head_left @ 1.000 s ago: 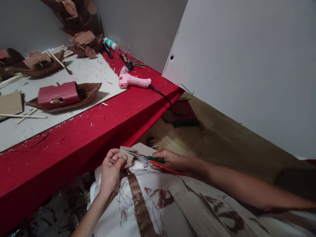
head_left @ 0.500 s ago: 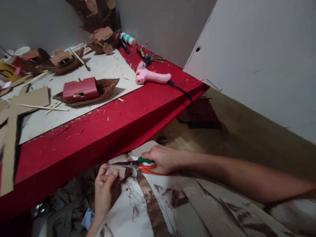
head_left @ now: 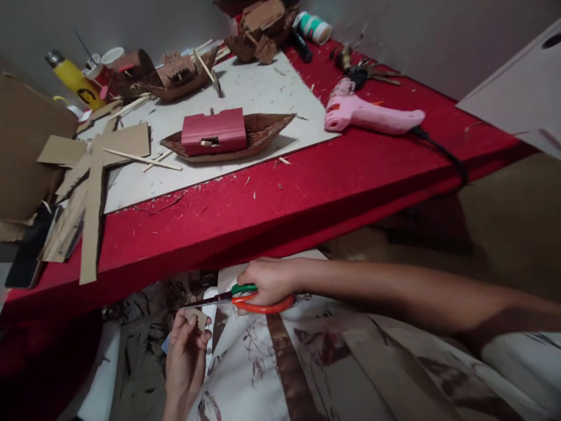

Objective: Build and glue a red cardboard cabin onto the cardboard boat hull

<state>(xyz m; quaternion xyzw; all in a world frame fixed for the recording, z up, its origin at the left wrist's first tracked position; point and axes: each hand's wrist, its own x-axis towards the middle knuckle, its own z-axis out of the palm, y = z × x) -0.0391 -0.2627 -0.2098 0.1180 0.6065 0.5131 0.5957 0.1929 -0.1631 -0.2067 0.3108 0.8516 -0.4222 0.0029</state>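
Note:
My right hand (head_left: 272, 282) grips a pair of scissors (head_left: 258, 305) with one green and one orange handle. The dark blades point left, passing just above my left hand (head_left: 186, 345). Pinched between the left fingers is a small piece of cardboard (head_left: 199, 318). Both hands are over my lap, below the front edge of the red-covered table (head_left: 245, 204). Whether the blades touch the cardboard I cannot tell. On the table, a model boat (head_left: 228, 137) with a red curved roof rests on a white board (head_left: 149, 190).
A pink glue gun (head_left: 372, 114) with a black cord lies at the right. Cardboard strips (head_left: 93, 222) and thin sticks (head_left: 142, 159) lie on the left, near a dark phone-like slab (head_left: 30, 254). More model boats (head_left: 184, 76), a yellow bottle (head_left: 76, 79) and a white-green bottle (head_left: 313, 28) stand behind.
The view has swung left, so the table things appear further right. A larger cardboard portion seen by the blades is gone from there; the left hand now holds a small piece, slightly below the blades.

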